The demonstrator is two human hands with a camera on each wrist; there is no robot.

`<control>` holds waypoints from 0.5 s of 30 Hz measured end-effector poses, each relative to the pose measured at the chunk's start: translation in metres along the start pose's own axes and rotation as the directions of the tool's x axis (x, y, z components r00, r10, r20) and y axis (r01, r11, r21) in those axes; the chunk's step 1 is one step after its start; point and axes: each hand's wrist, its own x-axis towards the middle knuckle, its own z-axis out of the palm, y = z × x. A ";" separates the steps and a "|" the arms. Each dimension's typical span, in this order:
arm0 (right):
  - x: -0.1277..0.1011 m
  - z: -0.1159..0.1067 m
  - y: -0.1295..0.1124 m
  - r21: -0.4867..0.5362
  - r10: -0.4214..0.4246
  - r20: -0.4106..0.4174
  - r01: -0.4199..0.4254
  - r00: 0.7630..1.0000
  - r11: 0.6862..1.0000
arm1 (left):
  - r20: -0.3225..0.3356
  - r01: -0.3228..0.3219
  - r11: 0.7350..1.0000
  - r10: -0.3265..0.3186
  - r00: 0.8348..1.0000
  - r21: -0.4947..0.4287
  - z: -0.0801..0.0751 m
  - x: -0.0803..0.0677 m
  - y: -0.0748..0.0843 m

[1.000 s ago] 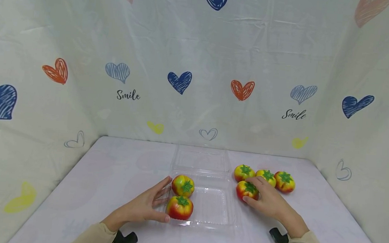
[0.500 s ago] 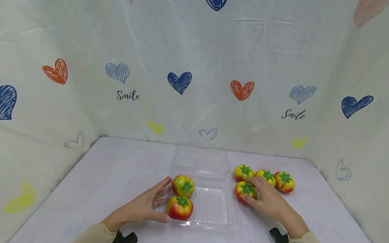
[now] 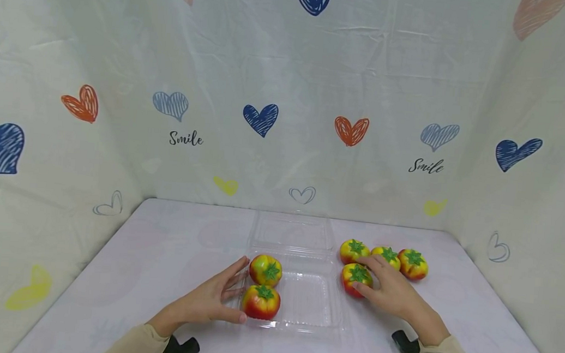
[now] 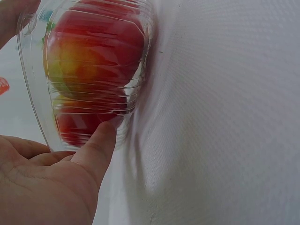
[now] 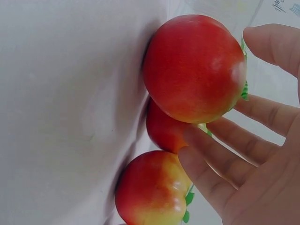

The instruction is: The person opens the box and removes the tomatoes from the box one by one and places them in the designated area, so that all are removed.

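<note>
The right hand [image 3: 389, 291] lies over the nearest loose tomato [image 3: 356, 277], fingers and thumb spread round its far and near sides. From the right wrist view the fingers [image 5: 220, 180] are relaxed and reach past the fruit rather than clamping it; whether they actually touch it I cannot tell. This tomato sits on the desk [image 3: 159, 255], just to the right of the clear plastic box [image 3: 313, 304] and in front of three more tomatoes [image 3: 389, 257] that lie in a row, close together or touching.

The left hand [image 3: 207, 300] rests flat on the desk with straight fingers against the left wall of the box, its thumb [image 4: 96, 150] pressed to the plastic beside the front tomato in the box [image 3: 261, 301]. A second one [image 3: 265, 269] lies just behind it, both in the left half of the tray; the right half holds nothing. The lid [image 3: 292, 233] is folded back behind the tray.

The tomatoes look like smooth, glossy toys, probably light and firm, so a wrap round the widest part, away from the green leaf cap, should hold best. The box is thin and likely flimsy and slippery, so it would slide or buckle if pushed without a steadying hand.
</note>
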 end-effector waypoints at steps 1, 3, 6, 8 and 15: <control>0.000 0.000 0.000 0.002 -0.003 -0.004 0.003 1.000 1.000 | 0.000 0.000 1.000 0.000 1.000 0.000 0.000 0.000 0.000; 0.000 -0.001 0.000 0.006 -0.010 -0.015 0.010 1.000 1.000 | 0.000 -0.001 1.000 0.001 1.000 0.002 0.000 0.000 0.000; 0.000 -0.002 0.000 0.012 -0.024 -0.031 0.024 0.999 1.000 | 0.000 -0.006 1.000 0.006 1.000 0.006 0.000 0.000 0.000; 0.000 -0.003 0.001 0.011 -0.032 -0.043 0.033 0.999 0.999 | 0.000 -0.008 1.000 0.008 1.000 0.008 0.000 0.000 0.000; 0.001 -0.006 0.000 0.000 -0.072 -0.089 0.072 0.993 0.997 | 0.001 -0.020 1.000 0.020 1.000 0.012 0.000 0.000 0.000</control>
